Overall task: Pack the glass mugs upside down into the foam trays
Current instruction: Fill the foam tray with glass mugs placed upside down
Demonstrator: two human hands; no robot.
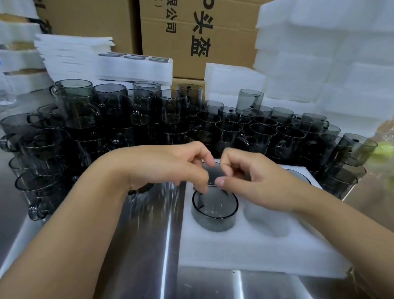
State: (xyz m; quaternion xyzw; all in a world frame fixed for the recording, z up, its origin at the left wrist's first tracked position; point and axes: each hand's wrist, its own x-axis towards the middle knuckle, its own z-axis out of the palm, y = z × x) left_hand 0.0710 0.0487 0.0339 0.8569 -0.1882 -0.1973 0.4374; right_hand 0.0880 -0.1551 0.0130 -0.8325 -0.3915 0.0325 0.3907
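Pinching far mug (211, 174) between left hand (169, 166) and right hand (254, 180), both curled; lowered crooked, could clip near mug (214, 207) and chip.

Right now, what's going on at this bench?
A person is packing smoky glass mugs into a white foam tray on a steel table. The left hand and right hand are over a far mug in the tray, fingers curled; whether they grip it is unclear. A near mug sits base-up in its pocket, the pocket beside it is empty, and a stack of unpacked mugs stands behind.
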